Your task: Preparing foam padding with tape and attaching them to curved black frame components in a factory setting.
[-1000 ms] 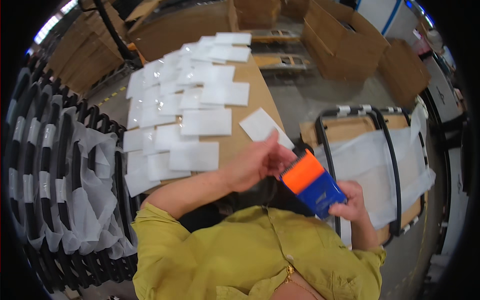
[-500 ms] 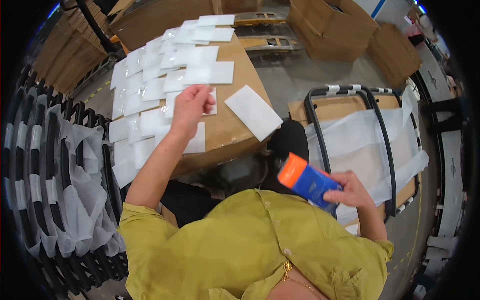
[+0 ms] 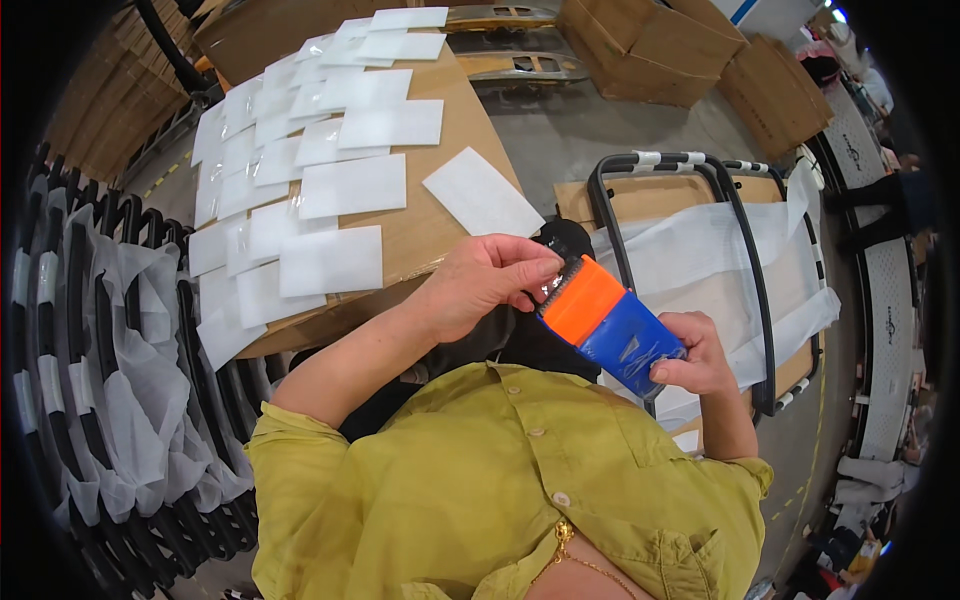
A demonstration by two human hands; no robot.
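And there's your left hand (image 3: pixel 485 285), back at the tape dispenser (image 3: pixel 625 345): half a second ago it was up over the rows of white sheets (image 3: pixel 353 186), well apart from the tool. Now thumb and forefinger are pinched together right at the toothed edge (image 3: pixel 562 286), with a shiny bit of clear tape (image 3: pixel 550 287) caught between them; the other fingers curl in underneath. Your right hand (image 3: pixel 697 355) hasn't let go, thumb over the near face, fingers wrapped behind, clamped on the blue end. The dispenser sits tilted in front of your shirt (image 3: pixel 480 450), orange end up toward your left fingers, between the carton (image 3: pixel 440 215) and the black tubular frame (image 3: pixel 755 270). That single white sheet (image 3: pixel 483 195) still lies askew at the carton's near right corner.
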